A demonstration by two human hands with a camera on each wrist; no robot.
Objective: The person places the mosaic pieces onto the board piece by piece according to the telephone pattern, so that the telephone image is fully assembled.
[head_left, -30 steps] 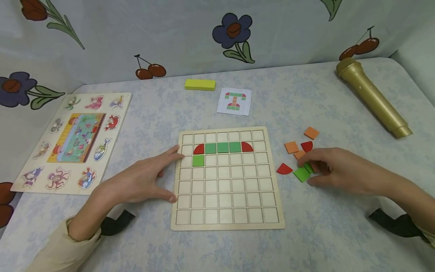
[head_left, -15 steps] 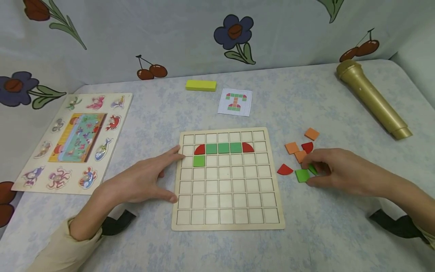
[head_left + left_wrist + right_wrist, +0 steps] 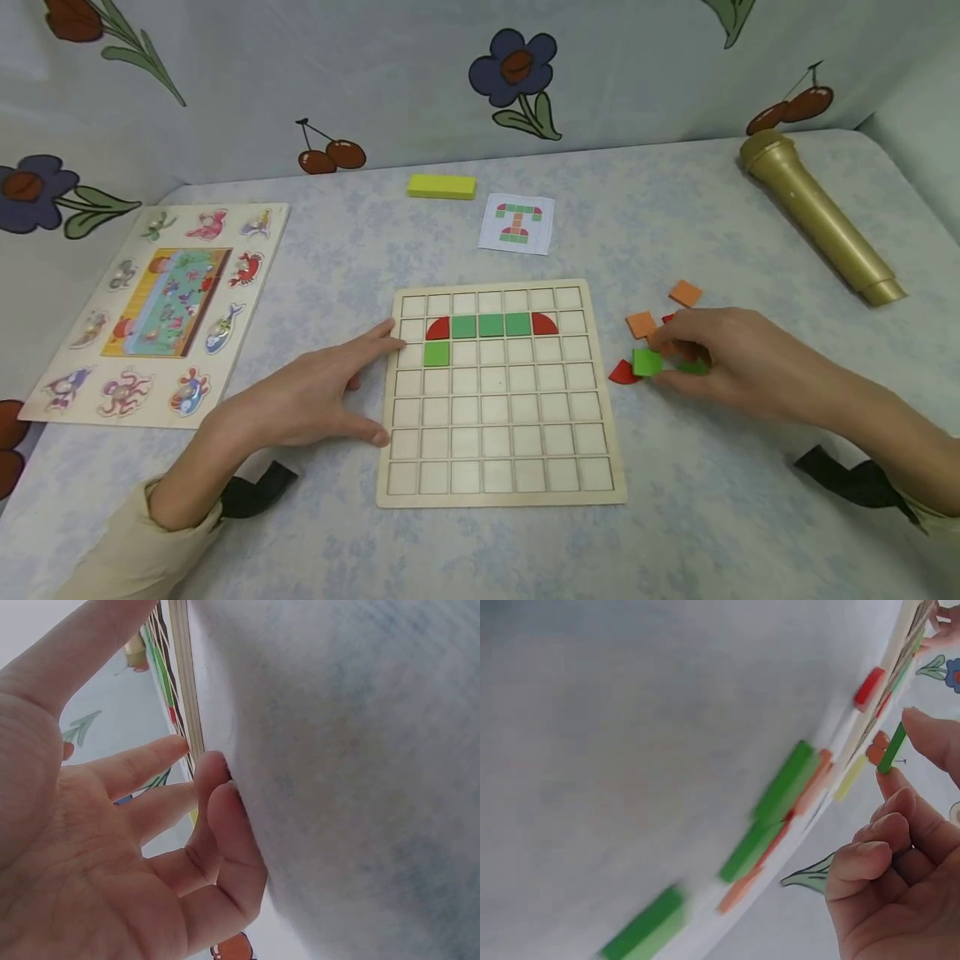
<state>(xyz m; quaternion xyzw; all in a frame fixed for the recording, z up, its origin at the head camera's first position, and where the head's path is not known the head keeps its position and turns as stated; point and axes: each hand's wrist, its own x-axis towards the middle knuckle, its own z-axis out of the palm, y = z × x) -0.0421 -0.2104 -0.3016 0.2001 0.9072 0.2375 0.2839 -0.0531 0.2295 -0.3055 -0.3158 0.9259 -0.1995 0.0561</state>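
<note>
Between thumb and index finger, my right hand (image 3: 738, 354) pinches a green square tile (image 3: 647, 362); the right wrist view shows this tile (image 3: 892, 748) raised off the tabletop. Under and around that hand lie loose orange tiles (image 3: 686, 292), red quarter-round tiles (image 3: 622, 372) and more green tiles (image 3: 693, 366), partly hidden by the fingers. My left hand (image 3: 311, 396) rests at the left edge of the wooden grid board (image 3: 502, 501), thumb and index finger spread along it. On the board, a row of green squares (image 3: 491, 326) runs between two red quarter-rounds, with one green square (image 3: 437, 354) below its left end.
Behind the board lie a pattern card (image 3: 516, 224) with a T-like figure and a yellow block (image 3: 442, 187). A wooden sea-animal puzzle (image 3: 255, 215) lies at the left. A gold microphone (image 3: 825, 218) lies at the back right.
My right hand has picked up a green square tile from the loose pile and moved it slightly left and away from me. The left hand and board have stayed in place.
</note>
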